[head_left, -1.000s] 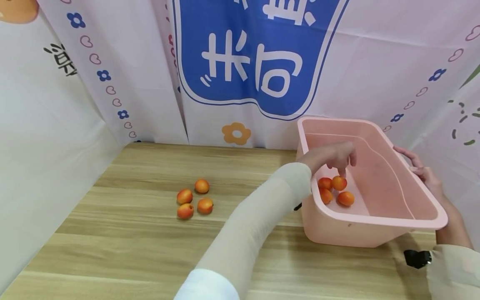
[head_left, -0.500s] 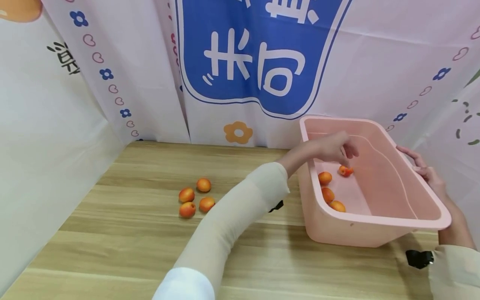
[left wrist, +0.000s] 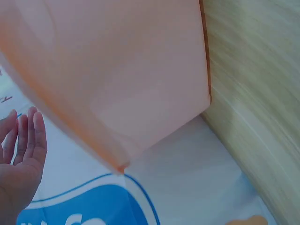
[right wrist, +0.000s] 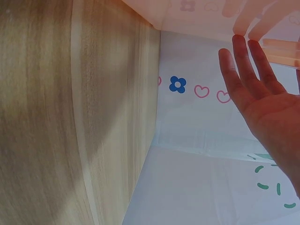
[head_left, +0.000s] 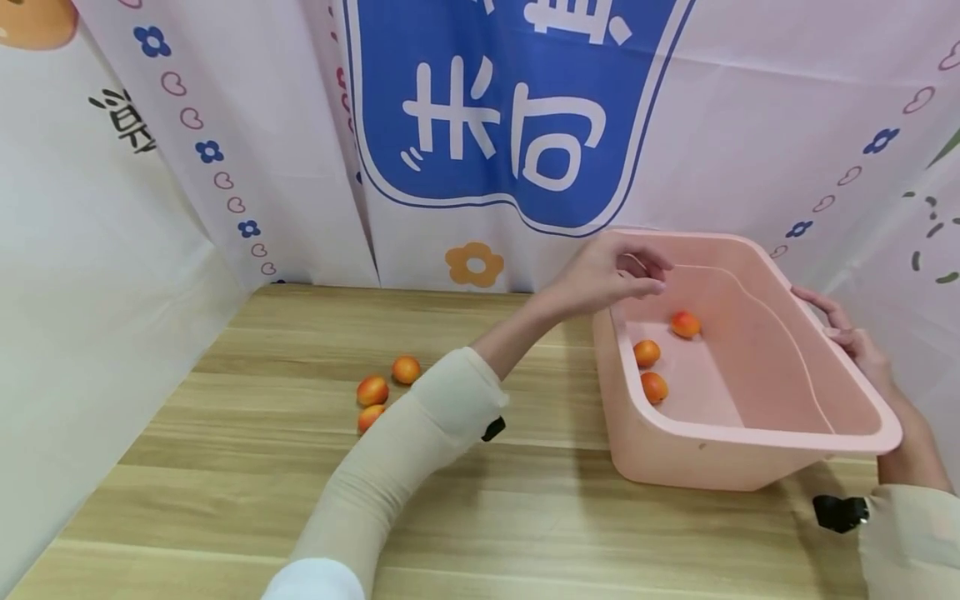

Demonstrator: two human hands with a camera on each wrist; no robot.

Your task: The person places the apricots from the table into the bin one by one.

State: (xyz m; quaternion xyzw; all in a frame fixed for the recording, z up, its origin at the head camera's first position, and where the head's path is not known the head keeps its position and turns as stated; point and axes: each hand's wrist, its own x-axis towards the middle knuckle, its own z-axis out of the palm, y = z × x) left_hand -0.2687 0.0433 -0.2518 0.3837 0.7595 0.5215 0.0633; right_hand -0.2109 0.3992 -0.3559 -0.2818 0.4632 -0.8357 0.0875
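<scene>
A pink plastic tub (head_left: 750,433) stands tilted at the right of the wooden table (head_left: 247,492). Three orange apricots show inside it: one farther back (head_left: 686,323) and two near the left wall (head_left: 647,352) (head_left: 654,387). My left hand (head_left: 618,271) hovers over the tub's far left rim, fingers relaxed and holding nothing. In the left wrist view, the left hand (left wrist: 21,154) shows straight fingers beside the tub wall (left wrist: 117,70). My right hand (head_left: 847,337) rests on the tub's right rim. In the right wrist view, the right hand (right wrist: 255,84) lies flat against the tub.
Three more apricots (head_left: 406,369) (head_left: 372,390) (head_left: 368,417) lie left of centre on the table, the nearest partly hidden by my left sleeve (head_left: 405,450). A printed cloth backdrop (head_left: 480,125) closes the back and both sides.
My left hand has lifted out of the tub and drawn back over its left rim. One apricot has rolled farther back inside the tub. The right hand has stayed on the rim.
</scene>
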